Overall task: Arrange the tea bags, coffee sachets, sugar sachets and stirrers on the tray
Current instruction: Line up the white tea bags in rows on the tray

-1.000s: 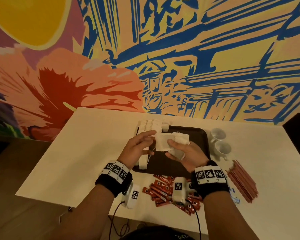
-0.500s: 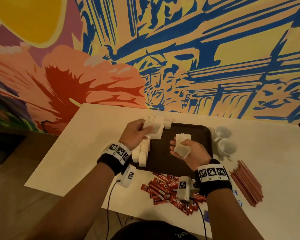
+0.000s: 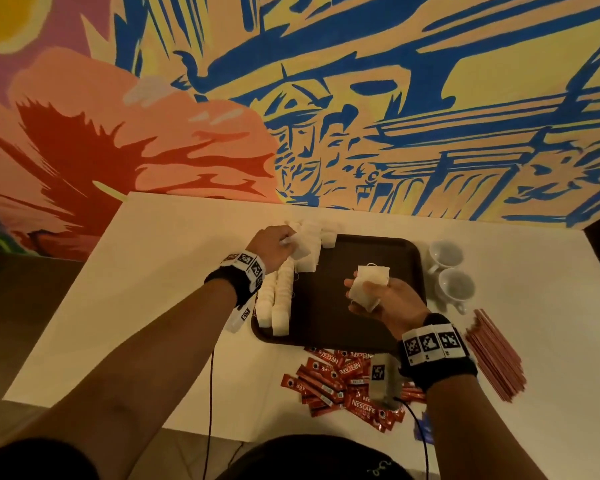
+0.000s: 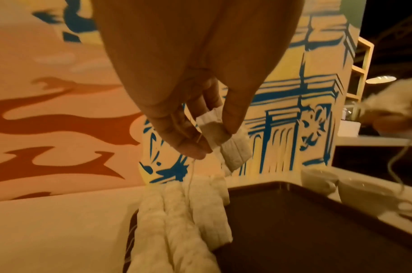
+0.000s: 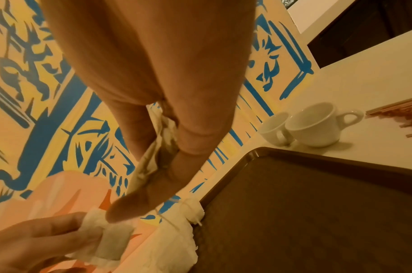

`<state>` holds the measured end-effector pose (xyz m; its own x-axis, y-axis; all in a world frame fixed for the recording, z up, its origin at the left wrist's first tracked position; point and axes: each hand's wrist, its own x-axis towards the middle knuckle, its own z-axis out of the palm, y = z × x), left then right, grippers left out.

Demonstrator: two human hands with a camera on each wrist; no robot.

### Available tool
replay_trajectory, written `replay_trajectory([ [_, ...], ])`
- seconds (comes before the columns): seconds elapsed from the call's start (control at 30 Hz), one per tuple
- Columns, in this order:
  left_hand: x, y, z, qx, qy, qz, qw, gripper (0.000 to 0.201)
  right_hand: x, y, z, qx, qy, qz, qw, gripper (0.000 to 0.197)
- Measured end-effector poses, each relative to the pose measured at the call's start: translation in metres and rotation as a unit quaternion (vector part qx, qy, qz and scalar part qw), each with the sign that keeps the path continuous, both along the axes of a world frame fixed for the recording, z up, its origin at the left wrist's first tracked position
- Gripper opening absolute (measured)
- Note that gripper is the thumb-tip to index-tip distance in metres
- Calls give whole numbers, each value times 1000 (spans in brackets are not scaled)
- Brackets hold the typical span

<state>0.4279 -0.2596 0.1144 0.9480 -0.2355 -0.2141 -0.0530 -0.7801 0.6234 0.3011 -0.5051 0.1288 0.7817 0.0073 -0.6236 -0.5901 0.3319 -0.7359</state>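
A dark brown tray (image 3: 371, 251) lies on the white table. Rows of white tea bags (image 3: 278, 299) (image 4: 176, 221) line its left side. My left hand (image 3: 274, 245) (image 4: 209, 133) pinches one tea bag (image 3: 300, 247) (image 4: 226, 146) just above the far end of those rows. Over the tray's middle, my right hand (image 3: 378, 296) (image 5: 153, 175) holds a small bunch of tea bags (image 3: 369, 285) (image 5: 151, 166). Red coffee sachets (image 3: 340, 379) are heaped in front of the tray. Reddish stirrers (image 3: 496, 355) lie to the right.
Two white cups (image 3: 451, 271) (image 5: 314, 123) stand right of the tray. A blue sachet (image 3: 425, 431) lies at the table's front edge. The painted wall (image 3: 326, 98) rises directly behind the table. Bare table stretches to the left of the tray.
My left hand took a tea bag from the bunch and carried it left and away to the far end of the rows. The right hand stayed over the tray.
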Motion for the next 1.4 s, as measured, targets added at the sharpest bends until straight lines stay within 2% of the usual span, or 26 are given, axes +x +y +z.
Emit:
replay_trajectory([
  [0.1, 12, -5, -29, 38, 34, -41, 998, 27, 5, 6, -2, -26, 9, -6, 1000, 22],
  [0.23, 23, -12, -60, 87, 63, -80, 991, 30, 11, 14, -4, -6, 22, -33, 999, 26],
  [0.5, 37, -25, -95, 168, 100, -143, 970, 34, 15, 23, -12, 16, 52, -61, 997, 29],
  [0.7, 53, -29, -99, 194, 77, -171, 963, 43, 16, 25, -18, 11, 63, -45, 997, 37],
  [0.93, 63, -33, -98, 203, -1, -138, 969, 32, 19, 25, -20, 38, 51, -27, 998, 34],
  [1.07, 68, -32, -96, 175, -23, -120, 977, 24, 23, 24, -21, 63, 51, -21, 996, 41],
  [1.2, 65, -30, -86, 115, -40, -83, 989, 19, 25, 26, -15, 42, 28, 26, 998, 36],
  [1.33, 49, -30, -56, -24, -55, -27, 998, 13, 21, 24, -10, 28, -1, 35, 999, 29],
  [1.4, 35, -31, -34, -110, -41, -4, 993, 12, 19, 21, -8, 19, -19, 22, 999, 33],
])
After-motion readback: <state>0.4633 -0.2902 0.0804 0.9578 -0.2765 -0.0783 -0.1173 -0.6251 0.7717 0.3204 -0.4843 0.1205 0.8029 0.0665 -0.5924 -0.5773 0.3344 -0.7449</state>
